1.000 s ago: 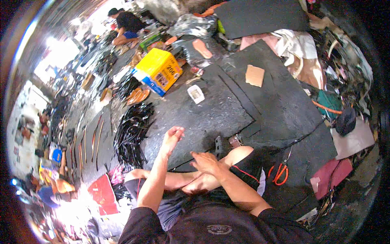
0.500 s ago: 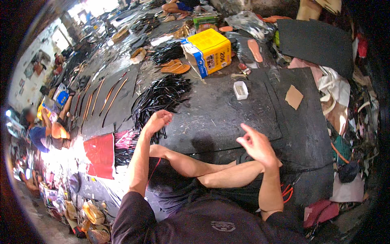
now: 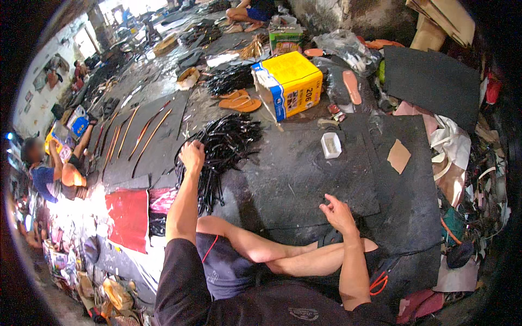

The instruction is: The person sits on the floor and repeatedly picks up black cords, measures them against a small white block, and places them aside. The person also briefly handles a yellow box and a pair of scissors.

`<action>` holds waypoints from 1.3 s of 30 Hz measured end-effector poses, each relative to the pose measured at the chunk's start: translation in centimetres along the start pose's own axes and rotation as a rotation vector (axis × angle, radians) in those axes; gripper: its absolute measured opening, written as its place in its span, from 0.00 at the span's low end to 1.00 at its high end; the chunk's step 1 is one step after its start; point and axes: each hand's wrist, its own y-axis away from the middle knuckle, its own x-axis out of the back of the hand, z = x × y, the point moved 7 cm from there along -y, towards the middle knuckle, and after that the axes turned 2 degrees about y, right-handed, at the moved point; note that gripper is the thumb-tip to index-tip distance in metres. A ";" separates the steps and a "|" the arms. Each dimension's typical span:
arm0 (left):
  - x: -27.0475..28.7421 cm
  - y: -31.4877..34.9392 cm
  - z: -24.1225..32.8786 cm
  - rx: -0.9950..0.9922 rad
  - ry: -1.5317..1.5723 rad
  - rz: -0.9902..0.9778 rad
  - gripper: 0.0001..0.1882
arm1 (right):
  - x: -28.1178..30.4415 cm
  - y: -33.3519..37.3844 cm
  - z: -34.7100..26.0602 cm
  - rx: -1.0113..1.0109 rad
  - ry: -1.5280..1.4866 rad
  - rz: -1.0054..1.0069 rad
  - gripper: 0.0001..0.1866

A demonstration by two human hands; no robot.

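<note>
A loose heap of shiny black strips (image 3: pixel 231 136) lies on the dark mat to my left. My left hand (image 3: pixel 192 156) is at the heap's left side, fingers bent and drawn together over the strips. Whatever its fingertips hold, if anything, is hidden. My right hand (image 3: pixel 339 215) hovers above the mat near my crossed legs, open and holding nothing, with thumb and index finger apart. A small white plastic tub (image 3: pixel 330 145) stands on the mat beyond it.
A yellow and blue carton (image 3: pixel 296 87) stands ahead, beside orange sandals (image 3: pixel 240 102). Long thin strips (image 3: pixel 151 142) lie spread at the left, near a red sheet (image 3: pixel 128 220). A brown cardboard piece (image 3: pixel 399 156) lies at the right. Another person (image 3: pixel 57 174) sits far left.
My left hand has moved left to the heap of black strips. My right hand has dropped closer to my legs. The view has tilted, shifting the surroundings lower.
</note>
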 end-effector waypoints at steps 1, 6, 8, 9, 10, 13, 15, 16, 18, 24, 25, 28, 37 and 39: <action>0.3 -0.3 0.0 -0.027 0.009 0.059 0.11 | -0.2 -0.1 0.2 -0.033 -0.004 -0.026 0.28; 5.1 -3.8 -2.4 0.042 0.911 0.215 0.12 | -0.6 0.1 -0.2 -0.008 0.028 -0.056 0.28; 9.5 -5.0 -2.1 0.004 0.995 0.275 0.11 | -0.7 0.3 -0.7 0.025 0.025 -0.048 0.28; 12.0 -5.3 -1.3 -0.050 1.040 0.278 0.10 | -0.6 0.4 -1.2 0.047 0.022 -0.042 0.27; 14.6 -5.6 -0.3 -0.085 0.999 0.260 0.10 | -0.4 0.5 -1.8 0.070 0.018 -0.037 0.27; 21.0 -5.2 4.1 -0.197 0.834 0.102 0.10 | -0.1 1.0 -4.6 0.135 -0.052 -0.050 0.26; 23.2 -3.6 7.9 -0.315 0.675 -0.041 0.10 | 0.3 1.2 -7.5 0.207 -0.154 -0.067 0.24; 23.4 -1.9 9.8 -0.381 0.581 -0.121 0.10 | 0.2 1.3 -9.4 0.260 -0.225 -0.075 0.24; 22.4 2.2 13.1 -0.473 0.440 -0.349 0.09 | -0.2 1.3 -13.3 0.364 -0.382 -0.061 0.22; 15.7 15.3 20.5 -0.707 0.482 -0.890 0.10 | -3.7 1.1 -20.6 0.699 -0.318 0.114 0.25; 14.7 16.5 20.7 -0.704 0.480 -0.933 0.10 | -5.1 0.7 -19.5 0.565 -0.438 -0.047 0.26; 12.4 17.9 19.8 -0.659 0.541 -1.009 0.10 | -8.4 1.8 -15.0 0.115 -0.638 -0.427 0.25; 10.3 19.0 18.9 -0.558 0.698 -1.160 0.09 | 4.5 7.6 -9.9 0.268 -0.311 -0.164 0.19; 10.2 18.9 20.0 -0.559 0.725 -1.166 0.09 | 6.7 7.8 -9.4 0.305 -0.275 -0.159 0.19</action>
